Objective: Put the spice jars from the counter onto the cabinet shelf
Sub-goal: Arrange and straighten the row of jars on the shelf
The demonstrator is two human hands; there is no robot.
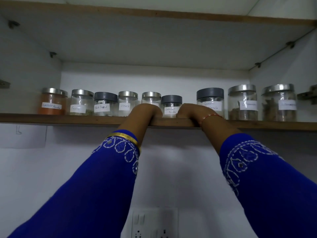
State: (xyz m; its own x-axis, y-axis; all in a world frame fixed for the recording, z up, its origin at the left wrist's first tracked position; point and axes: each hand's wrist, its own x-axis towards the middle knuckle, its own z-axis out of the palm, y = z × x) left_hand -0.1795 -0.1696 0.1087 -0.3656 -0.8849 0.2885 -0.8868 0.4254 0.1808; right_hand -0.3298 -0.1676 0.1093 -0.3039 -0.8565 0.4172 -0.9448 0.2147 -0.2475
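We find nine jars lined on the cabinet shelf [68,118], frame centre. Left hand [145,111] and right hand [192,111] flank the coriander jar [171,105]; grip on it: cannot tell, fingers hidden. Step, we judge: seating jar. Next: let go, withdraw w/o knocking neighbours.

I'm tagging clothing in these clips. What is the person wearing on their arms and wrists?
Both arms wear long bright-blue sleeves with white looped embroidery and small mirror-like discs near the cuffs. The left wrist, below the left hand, carries a gold bangle. The right wrist, below the right hand, has a thin red thread.
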